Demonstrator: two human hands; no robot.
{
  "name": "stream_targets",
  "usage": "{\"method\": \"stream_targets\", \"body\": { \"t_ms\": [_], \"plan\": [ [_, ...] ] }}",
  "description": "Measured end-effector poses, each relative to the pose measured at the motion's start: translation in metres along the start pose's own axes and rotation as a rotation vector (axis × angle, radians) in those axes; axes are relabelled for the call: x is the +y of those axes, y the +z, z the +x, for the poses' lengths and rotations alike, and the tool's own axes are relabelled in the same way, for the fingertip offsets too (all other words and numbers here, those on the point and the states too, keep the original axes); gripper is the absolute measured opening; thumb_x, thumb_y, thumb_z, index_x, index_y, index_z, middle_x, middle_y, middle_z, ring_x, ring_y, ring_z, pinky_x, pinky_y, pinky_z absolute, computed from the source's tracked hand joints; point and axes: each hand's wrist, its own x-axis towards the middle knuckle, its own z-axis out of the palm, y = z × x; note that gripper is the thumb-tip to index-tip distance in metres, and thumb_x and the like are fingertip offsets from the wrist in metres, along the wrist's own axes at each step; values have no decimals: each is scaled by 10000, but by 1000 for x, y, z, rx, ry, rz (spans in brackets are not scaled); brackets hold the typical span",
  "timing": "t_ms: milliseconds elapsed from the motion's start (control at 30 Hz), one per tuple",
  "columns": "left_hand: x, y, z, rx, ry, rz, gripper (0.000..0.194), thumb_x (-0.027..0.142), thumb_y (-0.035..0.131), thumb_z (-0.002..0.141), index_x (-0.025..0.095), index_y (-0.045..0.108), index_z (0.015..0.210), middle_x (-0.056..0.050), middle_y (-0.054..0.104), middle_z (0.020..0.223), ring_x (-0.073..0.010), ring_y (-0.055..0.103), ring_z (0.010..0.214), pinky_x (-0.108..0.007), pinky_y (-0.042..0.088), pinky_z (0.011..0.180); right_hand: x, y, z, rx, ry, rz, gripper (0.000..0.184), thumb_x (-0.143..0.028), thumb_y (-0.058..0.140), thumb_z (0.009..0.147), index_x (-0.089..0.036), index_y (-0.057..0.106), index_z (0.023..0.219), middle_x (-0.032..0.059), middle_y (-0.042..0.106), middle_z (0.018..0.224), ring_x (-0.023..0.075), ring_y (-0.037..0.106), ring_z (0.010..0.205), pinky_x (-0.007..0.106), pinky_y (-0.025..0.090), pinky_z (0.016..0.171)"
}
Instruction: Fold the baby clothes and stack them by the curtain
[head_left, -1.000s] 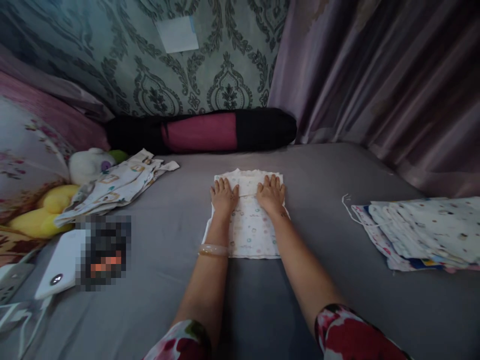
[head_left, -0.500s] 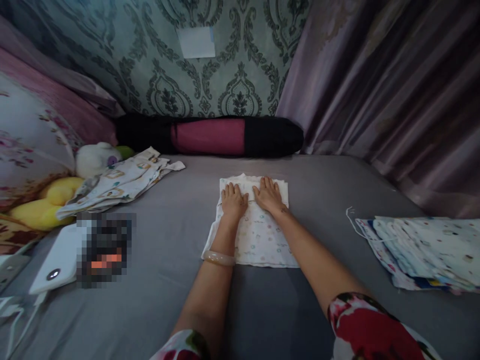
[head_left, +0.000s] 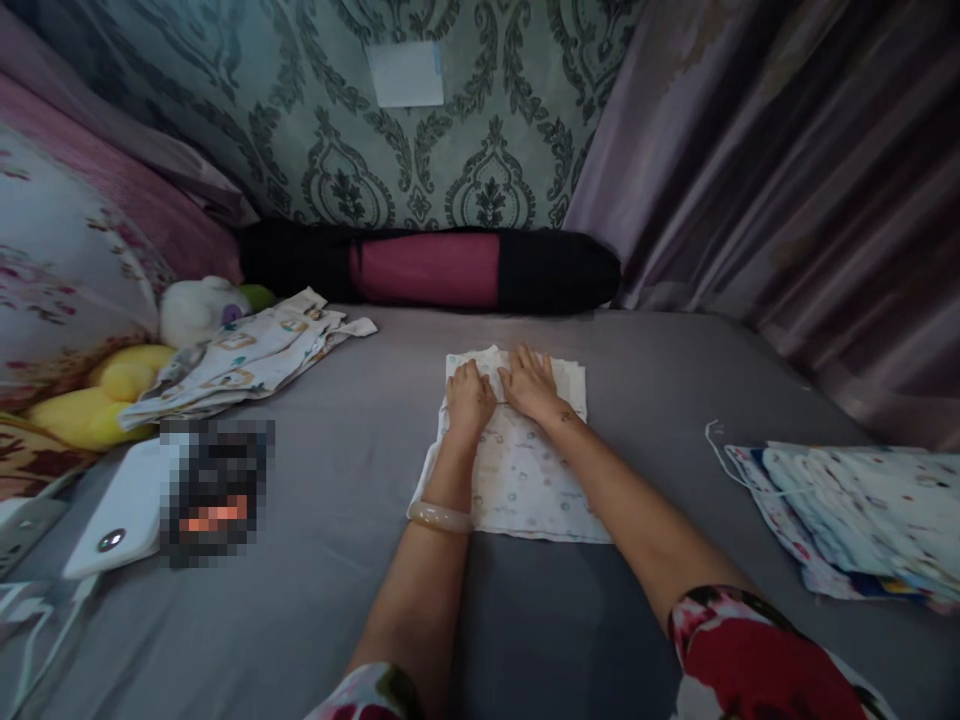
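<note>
A folded white garment with a small coloured print (head_left: 525, 490) lies on the grey bed sheet in front of me. On the upper left part of its folded section rests my left hand (head_left: 470, 398), fingers slightly bent and wearing a pale bangle (head_left: 440, 517) at the wrist. My right hand (head_left: 531, 385) lies beside it, palm down with fingers spread on the same folded section. Neither hand visibly grips the fabric. The cloth directly beneath both palms is hidden.
A stack of folded printed clothes (head_left: 877, 510) with a white cord sits at right. Printed clothing (head_left: 255, 350) lies at left near a yellow plush toy (head_left: 82, 405). A white power bank (head_left: 131, 510) with cables is nearer me. A black and pink bolster (head_left: 427, 268) lines the wall.
My left fingers have drawn in and bent a little on the garment. My right hand stays nearly in place, fingers still spread. The whole view has shifted slightly.
</note>
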Motion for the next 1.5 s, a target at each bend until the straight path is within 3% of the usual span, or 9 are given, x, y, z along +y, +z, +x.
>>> {"method": "stream_targets", "body": {
  "t_ms": [133,300,567,733,933,1067,1233,1367,1500],
  "plan": [
    [-4,-6,6,46,-84,-195,469,195,317,938,72,412,1380,-187,562,1348,-235,535,1254,-353,423,1049,-22,5,12,-55,-164,27,574,-368,205,1003,-90,320,1491,127,261,1575,226,173,1464,436,62,1183],
    [-6,-9,7,45,-146,-281,471,240,336,940,123,406,1391,-164,547,1375,-245,534,1259,-369,444,1032,-30,14,25,-139,-152,68,587,-372,187,1003,-84,288,1503,116,231,1586,224,149,1471,434,88,1184],
    [-11,-5,8,67,-29,-174,454,184,325,925,84,442,1352,-180,564,1343,-235,528,1258,-362,410,1060,-25,14,25,-156,-143,167,595,-405,181,1009,-100,269,1513,98,208,1596,203,133,1474,411,81,1188],
    [-13,-6,5,50,71,-70,434,171,394,898,70,476,1312,-183,562,1335,-251,501,1274,-410,338,1117,1,2,4,3,17,124,591,-415,200,1009,-107,283,1507,144,226,1585,244,154,1466,436,104,1174],
    [-14,-3,0,-9,104,25,412,251,433,913,130,484,1303,-163,498,1408,-259,421,1344,-456,269,1153,42,3,-20,-6,167,25,634,-477,206,999,-109,282,1509,170,253,1570,297,180,1453,499,91,1162],
    [-16,1,0,-79,87,100,417,296,437,920,134,489,1300,-168,425,1475,-274,332,1404,-471,239,1164,44,10,-23,38,175,17,620,-473,214,996,-127,298,1504,157,291,1557,293,207,1441,503,104,1158],
    [-22,5,0,-2,147,140,377,311,424,920,168,521,1255,-149,476,1432,-253,383,1370,-437,279,1141,44,5,-19,42,170,122,586,-459,269,989,-156,340,1486,125,304,1558,257,201,1449,475,96,1169],
    [-26,8,-1,61,210,130,343,293,409,921,162,553,1204,-148,533,1359,-235,461,1297,-394,327,1107,67,-13,-20,34,281,427,508,-378,252,1000,-176,430,1431,83,440,1487,155,415,1343,296,315,1087],
    [-25,4,1,27,217,68,324,277,464,897,141,580,1168,-140,576,1300,-221,511,1234,-337,365,1068,99,-27,-45,113,512,514,424,-304,413,941,-162,575,1306,83,644,1262,165,599,1135,228,442,899]
  ]
}}
